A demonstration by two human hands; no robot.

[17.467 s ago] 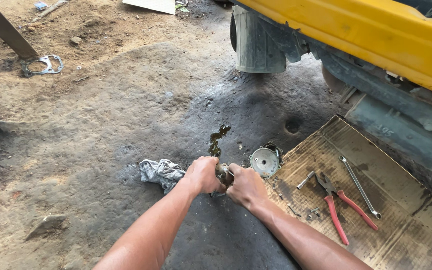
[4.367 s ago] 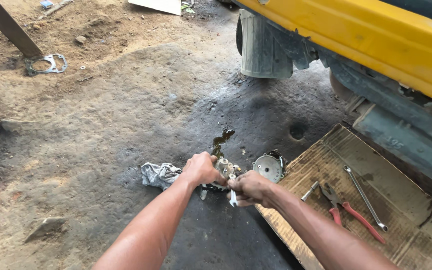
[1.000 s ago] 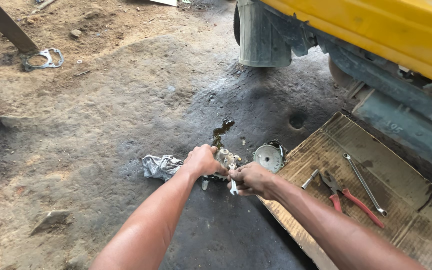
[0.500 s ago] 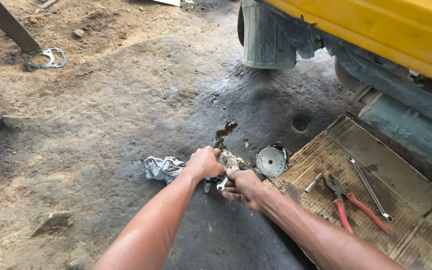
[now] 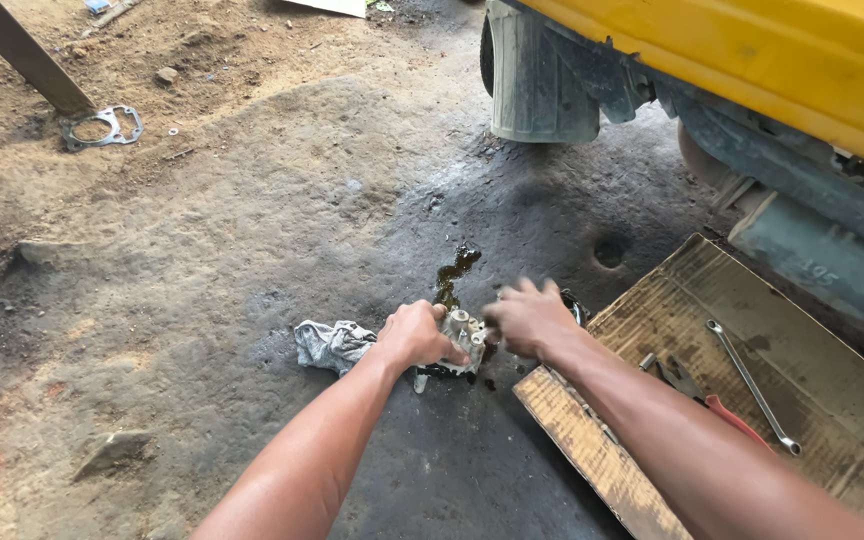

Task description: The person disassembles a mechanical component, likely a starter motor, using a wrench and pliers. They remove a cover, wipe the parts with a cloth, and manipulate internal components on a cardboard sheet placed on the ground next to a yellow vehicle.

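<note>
Two hands are working beside flattened brown cardboard (image 5: 752,320): left hand (image 5: 414,335) is grasping a metal engine part (image 5: 459,338), right hand (image 5: 527,315) is hovering blurred, its grip unclear.

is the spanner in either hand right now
No, the spanner lies on the cardboard, apart from both hands.

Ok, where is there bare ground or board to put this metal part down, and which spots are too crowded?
Free: the dark ground near the forearms, below the metal part; the cardboard sheet beyond the wrench. Crowded: around the left hand and right hand, with the rag on one side and the oil puddle just beyond. Pliers take the cardboard's near part.
</note>
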